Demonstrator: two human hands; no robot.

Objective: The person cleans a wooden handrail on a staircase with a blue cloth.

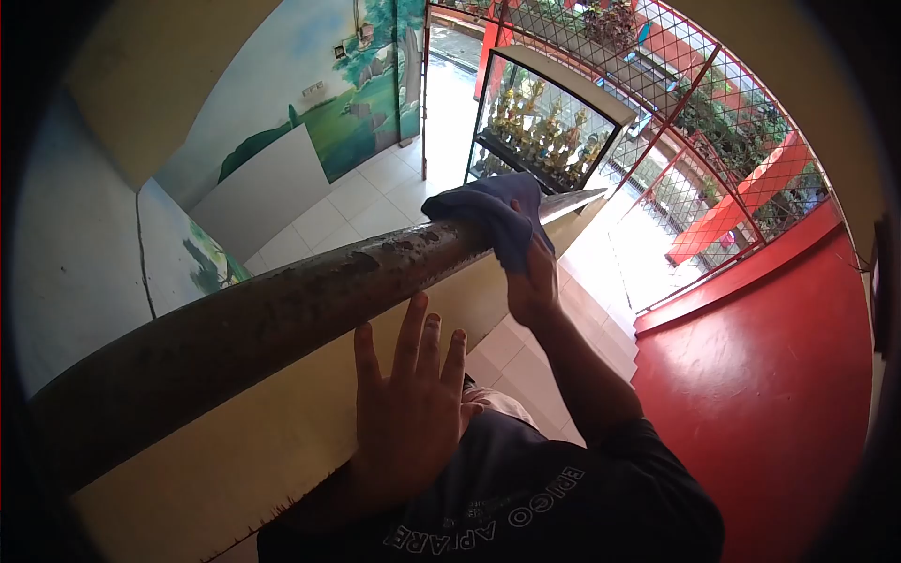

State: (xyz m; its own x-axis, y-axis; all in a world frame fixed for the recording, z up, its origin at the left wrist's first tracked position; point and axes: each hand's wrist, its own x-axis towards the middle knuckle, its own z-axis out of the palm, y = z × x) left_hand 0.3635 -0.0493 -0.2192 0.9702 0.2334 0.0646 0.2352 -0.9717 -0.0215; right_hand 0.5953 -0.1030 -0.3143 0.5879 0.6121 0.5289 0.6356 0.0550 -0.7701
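Note:
A thick dark handrail (272, 305) with peeling, worn paint runs from the lower left up to the upper right. My right hand (535, 291) grips a blue-grey cloth (493, 211), which drapes over the top of the rail toward its far end. Below the rail, my left hand (408, 394) is open, fingers spread against the cream wall (253, 446). Its fingertips reach close to the rail's lower side.
A glass display case (549, 117) full of trophies stands beyond the rail. Red metal grille (694, 103) covers an opening on the right, above a glossy red wall (751, 394). A painted landscape mural (361, 103) and a pale panel (267, 188) stand at the back left, over tiled floor (361, 206).

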